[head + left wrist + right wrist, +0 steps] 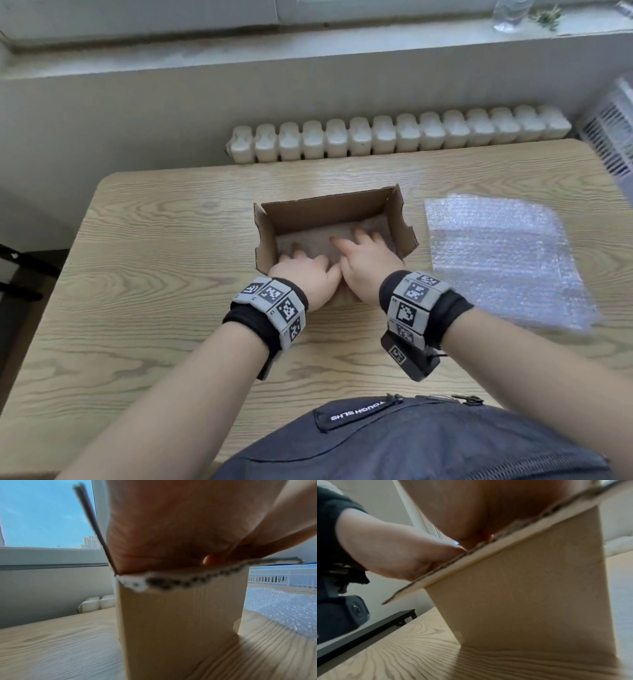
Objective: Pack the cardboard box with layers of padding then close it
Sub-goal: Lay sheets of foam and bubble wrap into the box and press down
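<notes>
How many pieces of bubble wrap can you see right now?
2: one lines the box floor under both hands; a stack lies on the table to the box's right and may hide more sheets.

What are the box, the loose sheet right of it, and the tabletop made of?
Box: brown corrugated cardboard, matte; fluting shows along its cut edge.
Sheet: clear bubble wrap, glossy with small bubbles.
Tabletop: pale wood grain, smooth; likely laminate, can't confirm.

Brown cardboard box upright mid-table, top open, side flaps standing. Bubble wrap layer lying flat on its floor. Spare bubble wrap sheet flat on table, just right of box.
</notes>
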